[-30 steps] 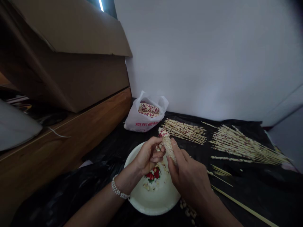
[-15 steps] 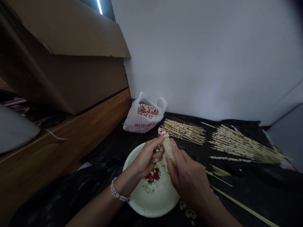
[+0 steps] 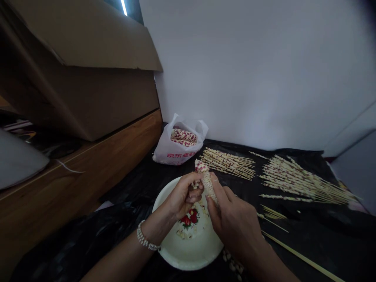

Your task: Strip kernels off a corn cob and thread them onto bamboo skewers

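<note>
My right hand (image 3: 232,209) is wrapped around a corn cob (image 3: 208,183) that is mostly stripped, with red-and-white kernels left at its upper end. My left hand (image 3: 186,194) is closed beside the cob, its fingers curled around loose corn kernels (image 3: 196,183). The left thumb lies against the cob just below the kernels still on it. Beneath both hands sits a white basin (image 3: 190,256) with a red and green pattern at its bottom. Loose kernels are scattered in it.
A white plastic bag (image 3: 173,150) of whole corn cobs stands by the wall. Bundles of kernel-threaded skewers (image 3: 289,178) and shorter bare sticks (image 3: 273,212) lie at right on black plastic sheeting. A cardboard box (image 3: 96,98) rests on a wooden ledge at left.
My left thumb has slid down from the kernels at the cob's upper end, and more loose kernels show in the left hand. The right hand keeps its hold, nearly still.
</note>
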The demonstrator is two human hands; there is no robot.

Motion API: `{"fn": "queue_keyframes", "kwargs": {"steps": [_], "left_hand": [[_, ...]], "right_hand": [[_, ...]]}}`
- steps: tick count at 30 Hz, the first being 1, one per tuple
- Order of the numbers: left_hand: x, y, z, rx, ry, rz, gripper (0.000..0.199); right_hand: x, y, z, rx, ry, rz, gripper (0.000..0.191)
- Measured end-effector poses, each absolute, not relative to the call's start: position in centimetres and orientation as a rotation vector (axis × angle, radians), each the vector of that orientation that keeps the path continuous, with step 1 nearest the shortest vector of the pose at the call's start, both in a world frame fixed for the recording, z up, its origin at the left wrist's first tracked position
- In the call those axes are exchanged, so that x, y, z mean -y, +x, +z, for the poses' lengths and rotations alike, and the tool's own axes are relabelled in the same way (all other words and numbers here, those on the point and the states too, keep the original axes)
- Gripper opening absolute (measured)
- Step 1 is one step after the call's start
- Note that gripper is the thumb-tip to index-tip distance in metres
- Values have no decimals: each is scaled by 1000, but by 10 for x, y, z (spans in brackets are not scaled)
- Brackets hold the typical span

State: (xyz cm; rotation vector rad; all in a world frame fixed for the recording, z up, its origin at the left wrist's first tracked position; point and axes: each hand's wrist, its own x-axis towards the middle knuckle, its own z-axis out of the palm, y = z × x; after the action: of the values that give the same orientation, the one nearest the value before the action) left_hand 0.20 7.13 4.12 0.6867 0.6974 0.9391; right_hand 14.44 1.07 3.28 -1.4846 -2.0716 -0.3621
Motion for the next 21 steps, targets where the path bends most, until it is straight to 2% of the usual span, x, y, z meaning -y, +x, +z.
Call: {"fn": "queue_keyframes", "kwargs": {"steps": [5, 15, 21], "left_hand": [[-70, 7, 40, -785, 824, 966, 41], [-70, 6, 42, -878, 925, 957, 44], [-70, 6, 40, -859, 940, 952, 43]], "right_hand": [[-10, 142, 32, 2097, -1506, -461, 48], [-9, 146, 30, 2109, -1400, -235, 54], [-8, 146, 30, 2062, -1380, -127, 49]]}}
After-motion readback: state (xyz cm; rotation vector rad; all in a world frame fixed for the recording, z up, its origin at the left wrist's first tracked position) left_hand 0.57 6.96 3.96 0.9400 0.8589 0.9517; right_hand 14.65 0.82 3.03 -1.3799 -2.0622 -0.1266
